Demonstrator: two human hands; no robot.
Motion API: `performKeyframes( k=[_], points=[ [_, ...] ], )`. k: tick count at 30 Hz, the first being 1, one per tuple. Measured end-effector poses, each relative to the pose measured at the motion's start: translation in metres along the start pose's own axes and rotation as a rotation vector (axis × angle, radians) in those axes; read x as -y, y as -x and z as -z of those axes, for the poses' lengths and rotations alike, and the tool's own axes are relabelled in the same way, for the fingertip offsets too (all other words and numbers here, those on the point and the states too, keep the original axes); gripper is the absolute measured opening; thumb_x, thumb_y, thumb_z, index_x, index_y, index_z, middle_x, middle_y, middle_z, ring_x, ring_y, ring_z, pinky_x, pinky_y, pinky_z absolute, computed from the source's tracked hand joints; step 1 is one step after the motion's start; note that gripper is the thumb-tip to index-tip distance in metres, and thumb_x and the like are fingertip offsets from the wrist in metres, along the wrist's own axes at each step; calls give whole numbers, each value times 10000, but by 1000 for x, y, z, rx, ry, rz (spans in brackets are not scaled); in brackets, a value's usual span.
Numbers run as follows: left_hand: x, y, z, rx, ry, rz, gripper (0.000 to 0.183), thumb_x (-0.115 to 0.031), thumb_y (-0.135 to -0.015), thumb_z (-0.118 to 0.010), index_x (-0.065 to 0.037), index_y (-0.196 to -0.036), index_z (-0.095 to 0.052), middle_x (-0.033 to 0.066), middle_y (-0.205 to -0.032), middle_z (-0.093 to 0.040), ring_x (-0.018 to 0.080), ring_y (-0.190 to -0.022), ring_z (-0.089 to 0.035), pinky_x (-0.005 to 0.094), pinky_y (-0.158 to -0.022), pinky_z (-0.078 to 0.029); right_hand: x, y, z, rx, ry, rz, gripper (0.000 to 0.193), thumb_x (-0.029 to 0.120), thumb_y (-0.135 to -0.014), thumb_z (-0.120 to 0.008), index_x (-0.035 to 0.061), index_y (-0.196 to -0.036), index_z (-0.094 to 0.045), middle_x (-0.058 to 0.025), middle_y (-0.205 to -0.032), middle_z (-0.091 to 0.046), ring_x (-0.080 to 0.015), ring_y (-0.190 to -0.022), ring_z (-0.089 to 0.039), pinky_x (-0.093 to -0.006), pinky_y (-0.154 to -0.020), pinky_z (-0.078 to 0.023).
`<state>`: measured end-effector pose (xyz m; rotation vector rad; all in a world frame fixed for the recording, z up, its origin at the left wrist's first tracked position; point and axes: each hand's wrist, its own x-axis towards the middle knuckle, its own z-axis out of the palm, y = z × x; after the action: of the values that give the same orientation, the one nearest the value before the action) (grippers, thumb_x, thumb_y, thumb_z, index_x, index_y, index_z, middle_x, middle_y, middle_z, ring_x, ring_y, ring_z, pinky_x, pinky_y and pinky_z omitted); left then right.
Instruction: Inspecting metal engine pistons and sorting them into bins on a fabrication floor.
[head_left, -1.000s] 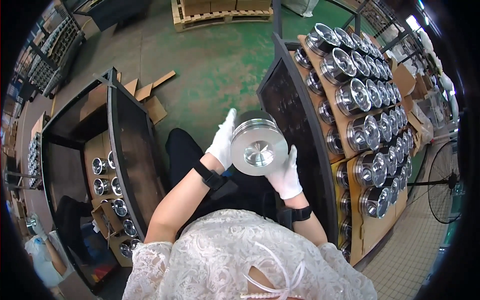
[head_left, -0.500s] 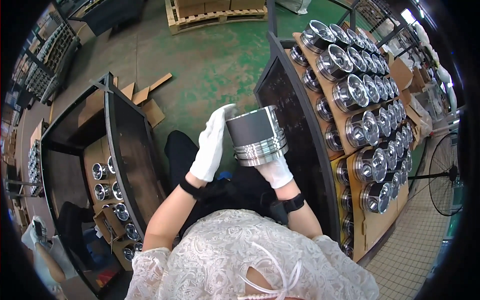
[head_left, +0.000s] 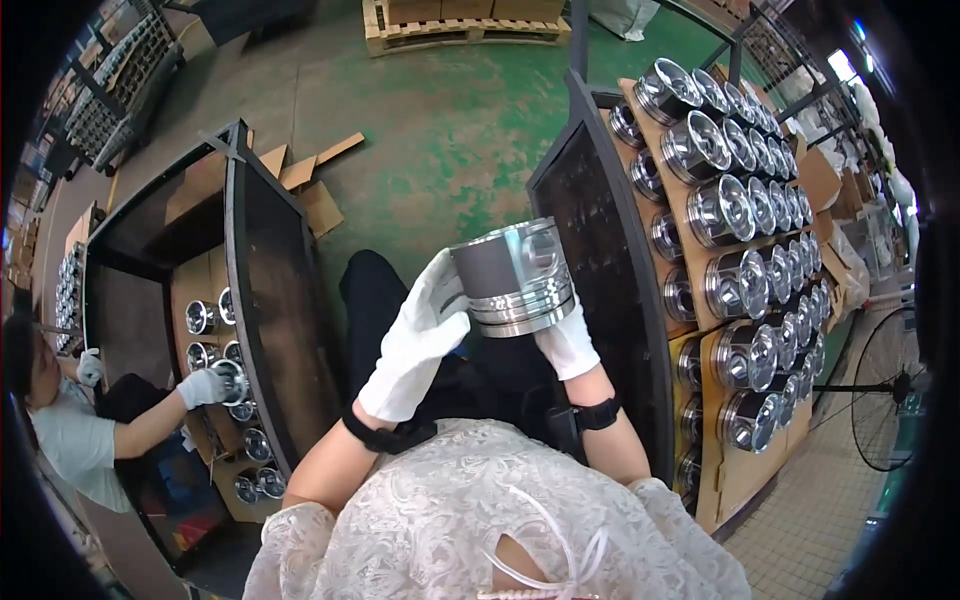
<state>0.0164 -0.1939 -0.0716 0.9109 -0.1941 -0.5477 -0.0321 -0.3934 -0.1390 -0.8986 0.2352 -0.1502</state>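
Note:
An engine piston (head_left: 508, 275) with a dark coated skirt and shiny ring grooves is held up in front of my body, the grooved end down. My right hand (head_left: 568, 345), in a white glove, grips it from below and the right; most of those fingers are hidden behind the metal. On the other side my gloved left hand (head_left: 420, 335) closes against the piston's left side, fingers bent along it and thumb by the lower grooves.
A black-framed rack (head_left: 590, 230) at right carries rows of pistons (head_left: 720, 212) on cardboard. At left stands another dark cart (head_left: 250, 240) with several pistons, where a co-worker's gloved hand (head_left: 203, 388) touches one. Cardboard scraps (head_left: 320, 208) and a wooden pallet (head_left: 470, 38) lie beyond.
My left hand has gone from flat, outstretched fingers to bent ones against the piston. The piston has turned, showing its pin hole more. A co-worker now reaches into the left cart.

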Motion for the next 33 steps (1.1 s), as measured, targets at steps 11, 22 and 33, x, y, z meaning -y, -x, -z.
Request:
performKeyframes(
  k=[11,22,33],
  points=[
    [-4,2,-3,81,20,2,791,61,-824,-621,-27,-1518,-252,111,-1495,-353,190,-1298,-425,356,-1085,-355,-12,0,2,183,-291,-275,504,406,-1000,-481,110,-1406,-434,-88,-1387,-516,-259,-1212,-556,-436,-1008,-486],
    [10,-21,9,-39,309,132,565,-122,-899,-635,22,-1398,-411,83,-1353,-518,197,-1250,-494,348,-1098,-357,44,2,-55,1,1093,372,705,-73,-827,-611,114,-1476,-409,-166,-1295,-603,-297,-1131,-624,-334,-932,-503],
    [69,-36,55,17,684,271,478,-397,-1008,-441,-49,-1331,-499,120,-1289,-596,262,-1134,-617,429,-987,-510,28,24,-94,2,1456,905,890,-136,-637,-625,43,-1470,-367,-107,-1173,-673,-330,-923,-624,-375,-789,-532]
  ],
)
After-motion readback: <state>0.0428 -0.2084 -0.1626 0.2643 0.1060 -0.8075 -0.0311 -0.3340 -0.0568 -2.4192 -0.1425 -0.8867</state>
